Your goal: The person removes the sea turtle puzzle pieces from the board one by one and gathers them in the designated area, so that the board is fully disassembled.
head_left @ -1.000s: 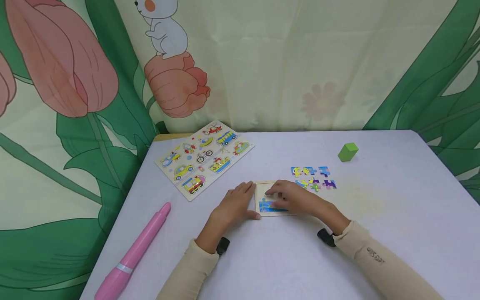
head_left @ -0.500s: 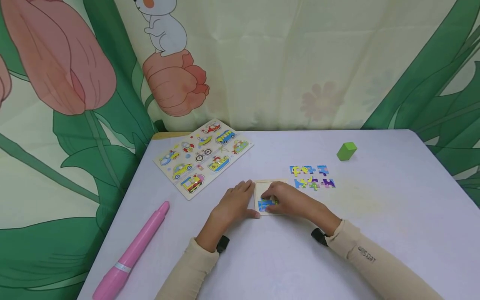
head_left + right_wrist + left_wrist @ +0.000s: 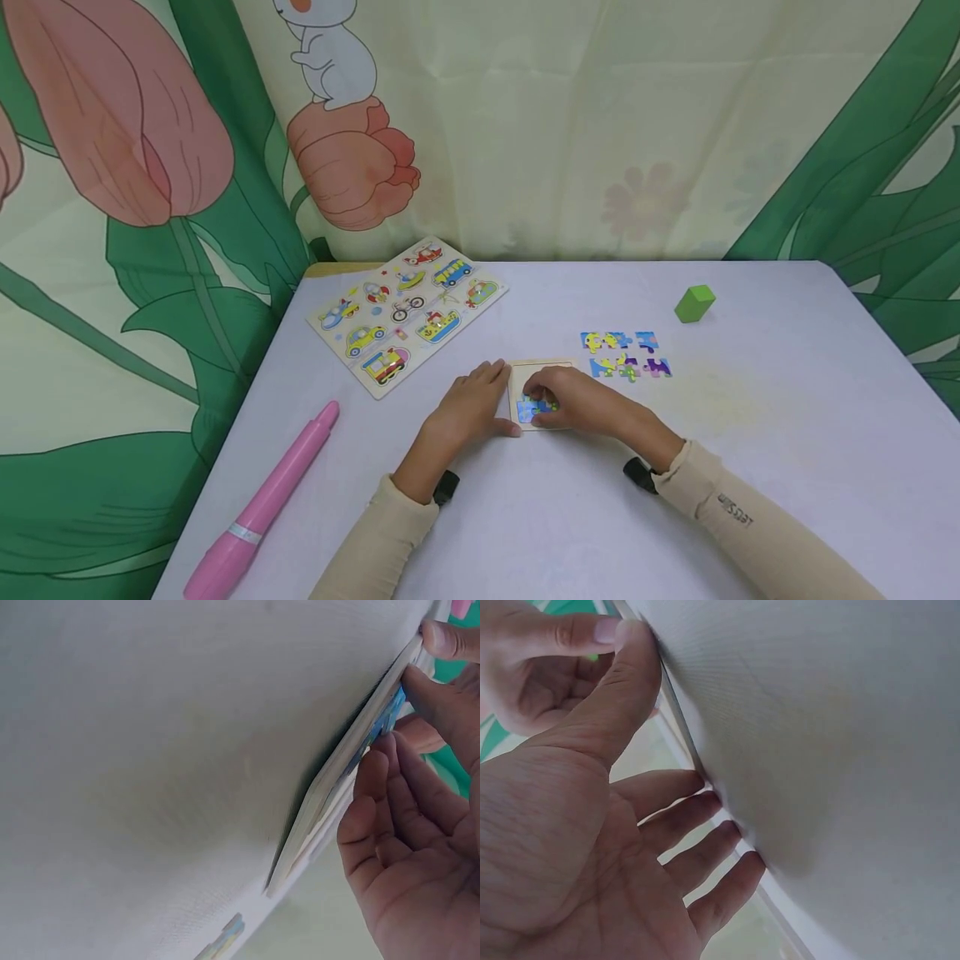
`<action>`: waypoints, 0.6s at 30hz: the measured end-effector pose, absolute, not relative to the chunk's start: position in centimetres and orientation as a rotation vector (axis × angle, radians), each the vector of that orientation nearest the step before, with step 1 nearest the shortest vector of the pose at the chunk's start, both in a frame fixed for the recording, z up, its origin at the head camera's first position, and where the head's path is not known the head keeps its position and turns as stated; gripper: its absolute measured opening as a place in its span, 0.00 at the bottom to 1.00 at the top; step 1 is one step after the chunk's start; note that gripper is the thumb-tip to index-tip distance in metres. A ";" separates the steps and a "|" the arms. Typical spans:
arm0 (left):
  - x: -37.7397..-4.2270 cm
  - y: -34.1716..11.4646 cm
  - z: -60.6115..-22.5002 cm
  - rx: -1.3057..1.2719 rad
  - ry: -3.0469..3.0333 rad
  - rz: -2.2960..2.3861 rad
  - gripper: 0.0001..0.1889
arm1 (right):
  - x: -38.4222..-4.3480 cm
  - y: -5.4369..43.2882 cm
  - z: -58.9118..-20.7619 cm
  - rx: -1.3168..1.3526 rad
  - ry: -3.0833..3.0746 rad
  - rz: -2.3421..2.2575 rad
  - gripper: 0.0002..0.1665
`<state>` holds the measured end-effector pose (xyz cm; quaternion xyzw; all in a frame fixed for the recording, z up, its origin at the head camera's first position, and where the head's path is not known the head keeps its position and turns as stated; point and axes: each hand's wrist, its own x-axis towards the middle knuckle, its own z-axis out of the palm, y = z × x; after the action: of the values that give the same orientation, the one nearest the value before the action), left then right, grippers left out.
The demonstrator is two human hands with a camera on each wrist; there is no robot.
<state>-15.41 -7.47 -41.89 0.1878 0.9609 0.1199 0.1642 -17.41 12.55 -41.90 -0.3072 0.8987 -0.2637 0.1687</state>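
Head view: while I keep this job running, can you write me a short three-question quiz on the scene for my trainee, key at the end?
1. True or false: the left hand touches the left side of the wooden frame.
2. Multiple choice: of these, which sits farthest to the right on the table?
A. The picture board
B. The green block
C. The pink wand
3. Fill in the gap: outside the frame, the loose puzzle pieces lie in ___ rows.

Key: 1. True. 2. B. 3. Two.
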 end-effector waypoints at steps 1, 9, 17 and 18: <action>-15.4 -7.5 -41.9 0.537 2.739 0.338 0.52 | -17.4 12.6 -41.9 -0.876 2.553 -0.756 0.22; -15.4 -7.4 -41.8 0.527 2.738 0.335 0.52 | -17.3 12.5 -41.9 -0.826 2.543 -0.785 0.24; -15.4 -7.3 -41.8 0.519 2.737 0.329 0.52 | -17.0 12.2 -41.3 -0.833 2.578 -0.675 0.24; -15.4 -7.2 -41.9 0.518 2.738 0.327 0.52 | -16.9 12.2 -41.2 -0.837 2.584 -0.651 0.25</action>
<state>-15.37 -7.24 -41.85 0.1820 0.9622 0.1151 0.1670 -16.89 12.17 -41.18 -0.2952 0.9111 -0.2294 0.1735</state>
